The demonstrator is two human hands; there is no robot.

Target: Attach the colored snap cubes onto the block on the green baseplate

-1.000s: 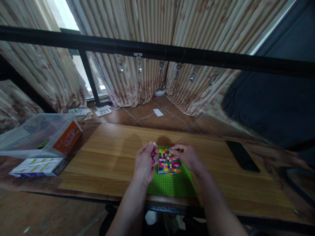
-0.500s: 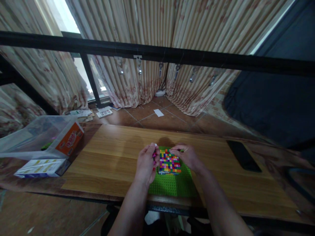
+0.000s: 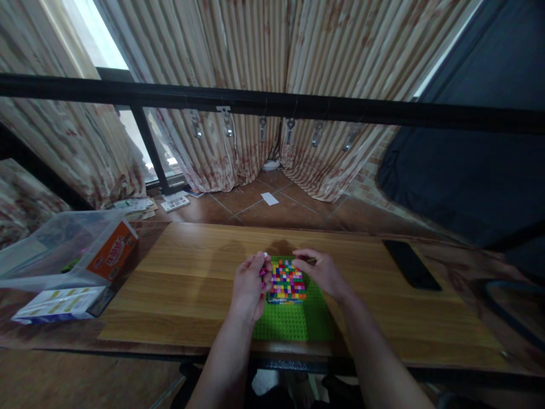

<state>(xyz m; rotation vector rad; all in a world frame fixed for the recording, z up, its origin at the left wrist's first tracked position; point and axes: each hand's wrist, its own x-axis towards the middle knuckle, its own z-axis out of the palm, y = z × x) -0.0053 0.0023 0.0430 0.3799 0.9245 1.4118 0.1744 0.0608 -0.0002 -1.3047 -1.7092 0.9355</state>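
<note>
A block of many-coloured toy bricks [image 3: 286, 282] stands on a green studded baseplate [image 3: 283, 326] in front of me. My left hand [image 3: 250, 284] is closed just left of the bricks, with several pink and red toy bricks [image 3: 263, 271] in its curled fingers. A small white piece [image 3: 265, 255] shows at its thumb tip. My right hand [image 3: 319, 270] is over the far right corner of the brick block, its thumb and fingers bent toward each other. Whether a small brick sits between those fingertips cannot be made out.
The baseplate lies on a wooden board [image 3: 179, 284]. At the left are a clear plastic bin [image 3: 46, 250] with an orange label and a white-and-yellow box [image 3: 59, 304]. A black phone [image 3: 411, 264] lies at the right. A black metal bar [image 3: 247, 99] with hanging clips crosses beyond the board.
The whole view has shifted slightly, with things now a little left and lower. My right hand has lifted slightly off the bricks' far edge. My left hand keeps its hold.
</note>
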